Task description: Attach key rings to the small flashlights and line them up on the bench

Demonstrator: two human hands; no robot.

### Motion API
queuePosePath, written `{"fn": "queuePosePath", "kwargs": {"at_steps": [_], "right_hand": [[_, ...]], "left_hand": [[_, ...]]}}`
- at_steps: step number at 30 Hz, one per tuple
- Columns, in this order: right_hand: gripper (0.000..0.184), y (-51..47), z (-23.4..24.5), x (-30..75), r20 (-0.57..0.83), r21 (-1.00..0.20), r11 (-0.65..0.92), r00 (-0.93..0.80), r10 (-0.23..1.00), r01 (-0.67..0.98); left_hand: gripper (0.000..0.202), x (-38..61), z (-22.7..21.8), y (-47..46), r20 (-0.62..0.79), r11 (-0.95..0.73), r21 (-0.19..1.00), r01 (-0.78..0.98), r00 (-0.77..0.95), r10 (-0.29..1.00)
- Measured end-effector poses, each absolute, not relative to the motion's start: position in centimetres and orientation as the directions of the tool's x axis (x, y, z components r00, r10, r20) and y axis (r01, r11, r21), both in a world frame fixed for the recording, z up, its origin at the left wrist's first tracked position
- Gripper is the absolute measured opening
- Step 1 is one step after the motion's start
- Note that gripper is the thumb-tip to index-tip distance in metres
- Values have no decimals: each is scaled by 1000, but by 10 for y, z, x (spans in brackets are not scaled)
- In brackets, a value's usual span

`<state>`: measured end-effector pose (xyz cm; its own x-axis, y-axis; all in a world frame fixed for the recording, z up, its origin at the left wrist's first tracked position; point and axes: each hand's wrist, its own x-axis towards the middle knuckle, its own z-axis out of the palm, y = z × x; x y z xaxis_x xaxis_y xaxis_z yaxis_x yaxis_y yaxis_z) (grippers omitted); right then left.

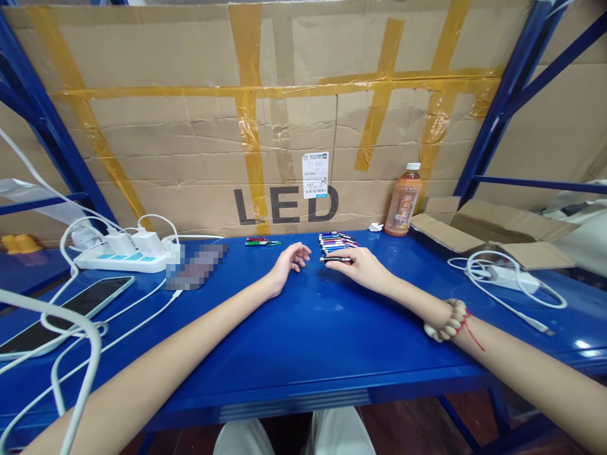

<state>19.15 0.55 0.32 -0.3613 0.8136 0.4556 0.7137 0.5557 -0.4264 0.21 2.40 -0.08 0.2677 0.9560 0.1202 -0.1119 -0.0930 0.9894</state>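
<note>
My right hand [363,268] is closed on a short black pen [337,259], gripped between thumb and fingers and lying roughly level just above the blue tabletop. Directly behind it lies a row of several pens [334,236] in blue, red, purple and silver, partly hidden by that hand. My left hand [286,268] rests on its side on the table, fingers apart and loosely curled, holding nothing. Beyond it, a little to the left, a few green and red pens [262,242] lie together.
A power strip [123,260] with white plugs and cables, a phone [71,309] and a blurred-out device [196,266] occupy the left. To the right are a drink bottle [404,201], crumpled tissue [375,227], an open carton [493,230] and a coiled charger [515,279]. Large cardboard [190,145] stands behind.
</note>
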Motion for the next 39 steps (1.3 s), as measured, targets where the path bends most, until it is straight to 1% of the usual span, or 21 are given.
{"fn": "queuePosePath", "kwargs": {"at_steps": [14, 20, 28, 39], "right_hand": [[24, 6, 2, 192, 460, -445, 560, -359, 812, 698], [24, 6, 1, 192, 465, -440, 588, -388, 796, 679], [27, 9, -1, 194, 445, -401, 549, -368, 816, 733], [25, 6, 2, 192, 426, -401, 541, -372, 825, 739]], "left_hand": [[29, 3, -2, 25, 121, -94, 989, -119, 246, 962], [29, 3, -2, 26, 125, -96, 988, -125, 246, 961], [30, 3, -4, 27, 134, -106, 986, -126, 241, 961], [31, 3, -1, 25, 115, -88, 989, -121, 243, 963]]}}
